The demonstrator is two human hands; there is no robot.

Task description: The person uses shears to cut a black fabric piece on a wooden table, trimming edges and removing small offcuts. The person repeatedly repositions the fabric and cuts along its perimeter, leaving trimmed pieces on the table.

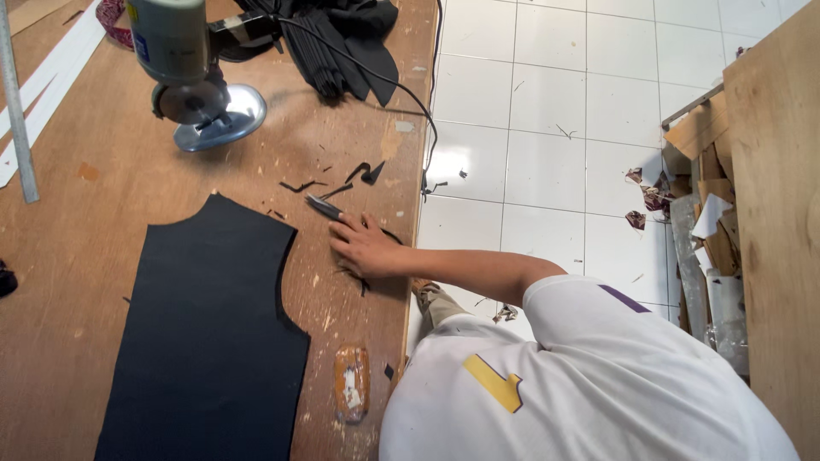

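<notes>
Currently, head view: cut black fabric panel [201,341] is lying flat on the worktop [77,213], with offcuts still waiting to be cleared.

Judging by its finished curved edges, the panel is appearing fully cut; the round-blade cutting machine [192,94] is standing idle behind it, and dark scraps [363,172] are lying loose. The wearer's own hands are sitting out of view, so their state cannot be told. A co-worker's hand [363,245] is resting open, palm down, beside small metal snips [324,206]. No container is standing on the worktop; cardboard pieces [709,171] are leaning together at the right.
</notes>
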